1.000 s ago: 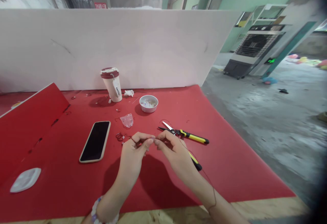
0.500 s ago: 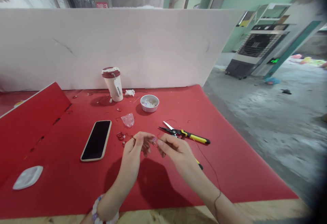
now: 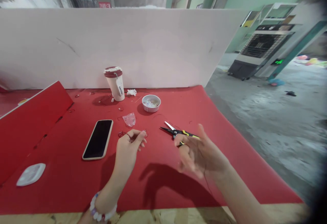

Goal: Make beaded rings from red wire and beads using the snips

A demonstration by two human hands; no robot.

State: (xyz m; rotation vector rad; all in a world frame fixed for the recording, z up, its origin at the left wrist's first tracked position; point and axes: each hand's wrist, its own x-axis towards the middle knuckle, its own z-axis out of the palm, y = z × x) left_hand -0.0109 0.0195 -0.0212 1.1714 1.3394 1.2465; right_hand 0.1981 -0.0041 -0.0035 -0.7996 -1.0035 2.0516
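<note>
scissors (image 3: 175, 132) lie partly behind a spread right hand (image 3: 200, 152); to their left, the left hand (image 3: 129, 146) pinches a tiny loop (image 3: 145, 134).

Soft, moderately bright light comes from above and the right, throwing blurry-edged shadows leftward across the smooth red tabletop (image 3: 242, 179), while the grey concrete floor (image 3: 293, 132) shows a pale sheen. The bare right hand (image 3: 198, 154) is blurred, small details look soft, and darkness swallows the stretched far-right and near-right corners.
</note>
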